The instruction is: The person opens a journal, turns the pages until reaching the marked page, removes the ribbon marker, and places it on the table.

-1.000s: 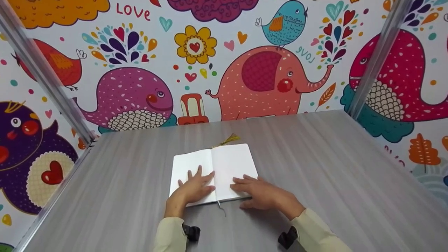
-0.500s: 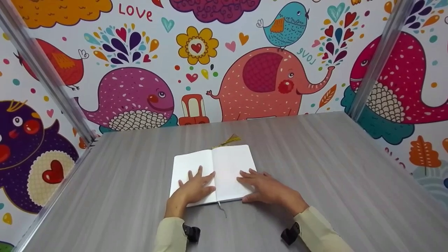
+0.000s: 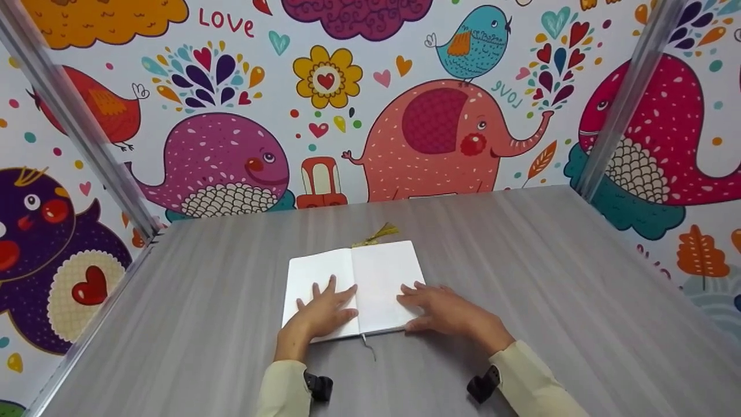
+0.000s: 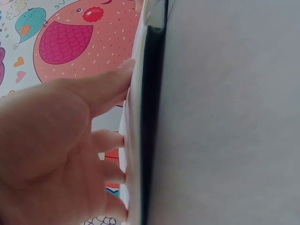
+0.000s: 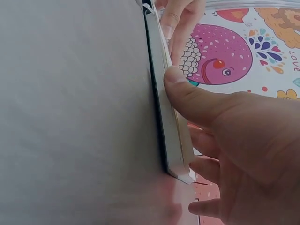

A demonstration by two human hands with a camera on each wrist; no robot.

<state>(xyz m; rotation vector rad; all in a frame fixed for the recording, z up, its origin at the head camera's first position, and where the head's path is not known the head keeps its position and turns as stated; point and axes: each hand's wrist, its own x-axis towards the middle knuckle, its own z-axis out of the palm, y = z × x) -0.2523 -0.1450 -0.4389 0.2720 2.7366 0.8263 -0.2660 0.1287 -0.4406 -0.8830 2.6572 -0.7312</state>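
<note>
An open notebook (image 3: 385,289) with blank white pages lies on the table, its dark cover showing as a thin edge in both wrist views. My left hand (image 3: 321,313) rests on the left page with fingers spread; in the left wrist view its fingertips touch the paper. At the near right corner is my right hand (image 3: 446,310), fingers extended over the page's right edge. Its thumb (image 5: 187,93) lies against the near edge of the page block in the right wrist view. A thin ribbon (image 3: 369,347) hangs out at the near end of the spine.
A yellow-green tassel (image 3: 382,231) sticks out past the notebook's far edge. Grey wood-grain table (image 3: 202,301) surrounds the notebook. Cartoon-printed walls (image 3: 324,127) and metal posts (image 3: 619,104) stand at the back and sides.
My right hand has slid right across the right page to its outer edge, its thumb coming up to the near edge. The left hand keeps its place on the left page.
</note>
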